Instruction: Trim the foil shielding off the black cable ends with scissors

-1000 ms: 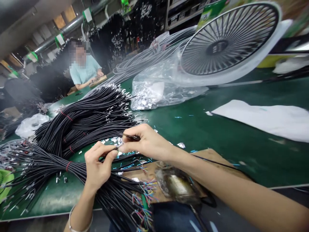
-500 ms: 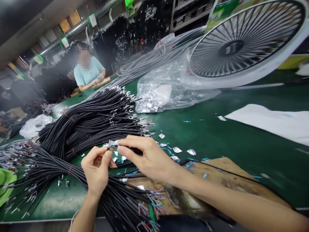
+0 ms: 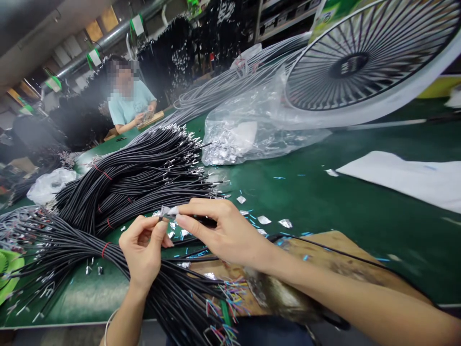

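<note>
My left hand (image 3: 144, 247) is closed in a pinch around the end of a black cable, most of which its fingers hide. From that end rises a small silvery foil piece (image 3: 164, 211). My right hand (image 3: 230, 230) pinches the foil's other side between thumb and forefinger, its fingertip looking whitish. Something dark shows under the right palm, too hidden to name. Below my wrists lies a tied bundle of black cables (image 3: 173, 288) with coloured wire ends. Behind my hands is a larger pile of black cables (image 3: 144, 168) with silvery tips.
Foil scraps (image 3: 264, 220) and blue bits lie on the green table (image 3: 306, 202). A wooden board (image 3: 324, 250) is under my right forearm. Farther back are a clear plastic bag (image 3: 245, 139) of foil, a fan (image 3: 349, 65) and a white sheet (image 3: 403, 178). A person (image 3: 131, 105) sits across.
Both hands stay together at the cable end, with the right fingers shifted slightly on the foil. The whole view has moved a little. Across the table, the other person's hands have moved slightly.
</note>
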The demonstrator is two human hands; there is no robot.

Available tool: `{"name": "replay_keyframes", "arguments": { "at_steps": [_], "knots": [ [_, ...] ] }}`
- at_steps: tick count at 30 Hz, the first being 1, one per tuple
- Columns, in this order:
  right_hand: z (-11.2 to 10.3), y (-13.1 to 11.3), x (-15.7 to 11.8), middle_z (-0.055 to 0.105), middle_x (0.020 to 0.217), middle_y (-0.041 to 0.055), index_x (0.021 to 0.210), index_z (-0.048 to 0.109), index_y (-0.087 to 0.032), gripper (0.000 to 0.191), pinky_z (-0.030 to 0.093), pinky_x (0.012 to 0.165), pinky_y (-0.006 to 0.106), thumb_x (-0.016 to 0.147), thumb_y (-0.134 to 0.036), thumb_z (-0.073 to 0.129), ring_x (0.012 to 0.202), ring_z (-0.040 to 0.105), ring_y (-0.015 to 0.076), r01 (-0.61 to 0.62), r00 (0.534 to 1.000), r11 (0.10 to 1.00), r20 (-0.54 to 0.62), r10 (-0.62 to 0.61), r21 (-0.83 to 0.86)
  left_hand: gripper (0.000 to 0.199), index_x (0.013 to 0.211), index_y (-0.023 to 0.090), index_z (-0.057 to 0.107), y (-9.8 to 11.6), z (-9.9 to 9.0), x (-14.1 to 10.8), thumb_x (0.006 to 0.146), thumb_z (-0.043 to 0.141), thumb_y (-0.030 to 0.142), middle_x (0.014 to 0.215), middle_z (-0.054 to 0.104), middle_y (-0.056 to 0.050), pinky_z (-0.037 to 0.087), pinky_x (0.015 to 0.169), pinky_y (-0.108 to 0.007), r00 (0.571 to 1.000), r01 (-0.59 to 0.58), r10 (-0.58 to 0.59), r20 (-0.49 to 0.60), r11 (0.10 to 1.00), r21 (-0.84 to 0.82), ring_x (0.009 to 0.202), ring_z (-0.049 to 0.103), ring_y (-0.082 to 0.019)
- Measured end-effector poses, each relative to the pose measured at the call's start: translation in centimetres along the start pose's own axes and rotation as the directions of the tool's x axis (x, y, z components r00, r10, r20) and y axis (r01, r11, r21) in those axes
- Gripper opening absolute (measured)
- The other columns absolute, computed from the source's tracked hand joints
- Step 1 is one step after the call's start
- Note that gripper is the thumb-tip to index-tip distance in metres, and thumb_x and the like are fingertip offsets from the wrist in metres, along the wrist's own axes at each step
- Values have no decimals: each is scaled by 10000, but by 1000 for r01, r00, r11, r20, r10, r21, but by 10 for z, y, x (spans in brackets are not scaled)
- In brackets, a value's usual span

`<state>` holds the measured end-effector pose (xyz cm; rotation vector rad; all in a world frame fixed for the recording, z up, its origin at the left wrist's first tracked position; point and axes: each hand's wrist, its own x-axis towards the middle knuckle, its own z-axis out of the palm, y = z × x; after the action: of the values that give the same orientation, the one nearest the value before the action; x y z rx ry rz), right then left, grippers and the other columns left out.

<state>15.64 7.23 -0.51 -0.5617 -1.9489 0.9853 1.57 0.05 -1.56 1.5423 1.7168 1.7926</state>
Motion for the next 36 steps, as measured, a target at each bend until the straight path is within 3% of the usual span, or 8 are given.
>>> {"name": "replay_keyframes", "arguments": {
  "at_steps": [8,16,22,25,32,36],
  "knots": [
    [1,3,0,634,667,8,833,723,-164,183,373,566,217,854,-152,542,593,529,112,20,1000,999,-5,-20,43,29,737,175,681,-2,-1,0,757,663,185,553,535,47,407,404,-143,999,-27,28,29,999,-33,429,514,-49],
    [1,3,-1,617,659,16,873,729,-152,178,351,543,221,852,-187,556,568,489,111,27,999,999,-22,-27,-31,24,744,170,678,-1,-1,0,747,675,193,577,574,41,435,434,-131,999,-11,12,49,1000,-14,452,538,-47],
    [2,4,-3,622,644,13,802,729,-156,194,340,532,215,852,-185,544,571,504,112,34,998,997,-47,-37,-68,29,758,188,690,-2,0,-1,729,693,185,629,625,34,458,466,-129,998,19,-17,61,999,-31,484,569,-51],
    [2,5,-3,623,635,12,825,734,-159,191,326,515,212,855,-198,549,551,498,107,43,997,995,-60,-48,-88,19,737,189,677,-1,-1,1,754,671,194,588,592,50,433,429,-125,994,58,-50,101,996,-71,443,545,-44],
    [1,5,-3,644,645,10,825,735,-180,190,320,508,215,853,-203,548,582,543,114,45,997,995,-62,-51,-91,213,677,142,639,-1,-3,7,826,589,286,489,521,37,391,384,-144,945,210,-155,288,963,-168,383,478,-48],
    [-1,3,-1,653,696,9,778,695,-164,150,370,561,224,825,-268,596,620,559,126,-13,998,999,-64,11,-37,115,707,148,662,-1,-2,6,757,669,251,485,526,44,377,366,-146,969,189,-152,193,964,-189,376,488,-54]
  ]
}}
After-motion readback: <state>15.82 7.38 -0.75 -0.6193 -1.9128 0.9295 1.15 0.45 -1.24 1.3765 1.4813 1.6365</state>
